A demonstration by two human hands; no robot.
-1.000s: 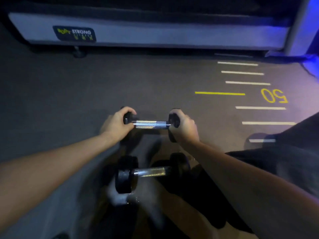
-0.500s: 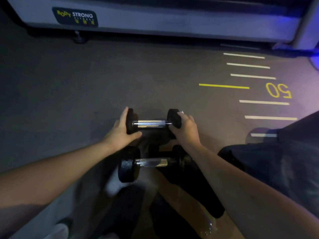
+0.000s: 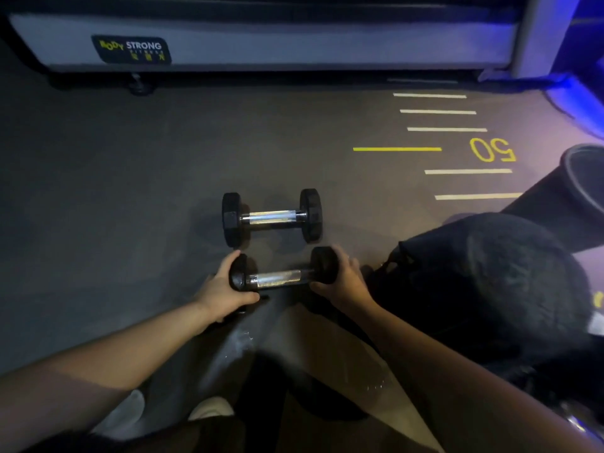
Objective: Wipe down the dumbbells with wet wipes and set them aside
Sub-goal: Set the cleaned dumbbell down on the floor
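Grey treadmill base w/ "BODY STRONG" label [image 3: 261,44] runs across 12 o'clock, along the far edge of the dark rubber gym floor [image 3: 114,191]. White and yellow floor lines w/ a yellow "50" [image 3: 493,150] sit at approx 2 o'clock. Big black fabric bag [image 3: 490,282] fills the 3–4 o'clock side, dark round bin [image 3: 585,178] just beyond it at 3.

Far black hex-head dumbbell w/ chrome handle [image 3: 272,218] lies flat on the floor near centre, handle running 9-to-3, no hand on it. Near black dumbbell w/ chrome handle [image 3: 283,275] sits just toward 6 from it, parallel, close but apart; can't tell if it's resting on the floor or lifted.

Left hand [image 3: 225,289] wraps its fingers round the near dumbbell's 9 o'clock head, thumb underneath. Right hand [image 3: 343,282] cups the 3 o'clock head, fingers curled over it.
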